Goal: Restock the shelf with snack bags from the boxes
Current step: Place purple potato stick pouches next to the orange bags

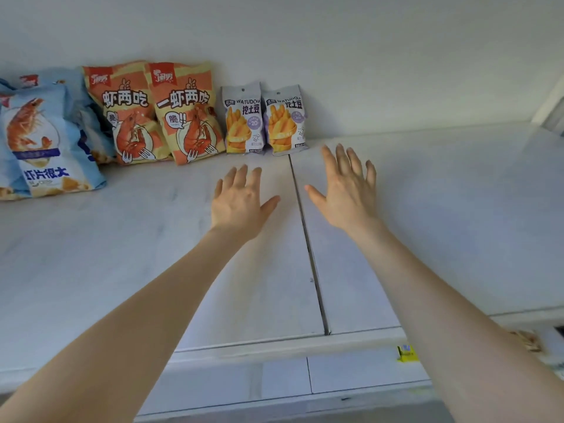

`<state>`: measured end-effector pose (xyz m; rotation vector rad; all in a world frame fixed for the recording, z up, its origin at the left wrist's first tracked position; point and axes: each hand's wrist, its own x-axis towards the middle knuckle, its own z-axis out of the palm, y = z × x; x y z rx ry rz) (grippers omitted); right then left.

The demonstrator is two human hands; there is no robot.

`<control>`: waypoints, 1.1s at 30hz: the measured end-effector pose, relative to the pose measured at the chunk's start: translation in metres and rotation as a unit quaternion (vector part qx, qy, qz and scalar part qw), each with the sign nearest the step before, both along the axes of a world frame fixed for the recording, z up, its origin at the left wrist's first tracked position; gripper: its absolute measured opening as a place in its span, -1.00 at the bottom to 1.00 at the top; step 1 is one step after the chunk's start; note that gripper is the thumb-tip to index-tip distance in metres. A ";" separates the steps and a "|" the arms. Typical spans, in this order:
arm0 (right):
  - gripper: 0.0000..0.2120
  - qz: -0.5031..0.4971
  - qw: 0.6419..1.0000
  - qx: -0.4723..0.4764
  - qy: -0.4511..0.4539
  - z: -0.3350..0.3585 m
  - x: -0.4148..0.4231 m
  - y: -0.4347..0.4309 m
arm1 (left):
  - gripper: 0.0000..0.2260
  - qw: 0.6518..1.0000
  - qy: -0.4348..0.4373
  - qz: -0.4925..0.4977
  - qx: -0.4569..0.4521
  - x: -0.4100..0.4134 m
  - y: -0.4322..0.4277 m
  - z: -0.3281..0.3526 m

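Left hand (241, 199) and right hand (345, 190), fingers spread, holding nothing, hover over the shelf (427, 209) near two purple snack bags (264, 119).

soft even daylight, warped edges

Snack-bag colours on the white shelf (442, 215).
The blue bags (45, 141) bear orange prawns; orange-and-cream bags (186, 114), red prawns; grey-lilac bags (243, 117), yellow fries.

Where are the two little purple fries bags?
In the head view, the two purple fries bags stand against the back wall, just right of the orange shrimp bags.
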<state>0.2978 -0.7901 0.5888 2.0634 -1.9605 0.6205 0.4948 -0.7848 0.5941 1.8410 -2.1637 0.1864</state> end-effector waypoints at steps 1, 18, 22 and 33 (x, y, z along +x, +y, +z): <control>-0.27 -0.003 1.000 0.001 0.004 0.000 -0.003 0.012 | -0.39 1.000 -0.007 -0.004 0.002 -0.001 0.010 0.002; -0.30 -0.109 0.994 0.021 0.016 0.018 -0.080 0.266 | -0.39 0.983 -0.054 -0.158 -0.072 -0.092 0.214 0.035; -0.31 -0.183 0.983 0.024 0.002 0.020 -0.100 0.346 | -0.40 0.969 -0.024 -0.240 -0.057 -0.125 0.269 0.038; -0.34 -0.456 0.889 0.028 -0.031 -0.014 -0.101 0.530 | -0.41 0.866 -0.028 -0.499 -0.021 -0.197 0.366 0.008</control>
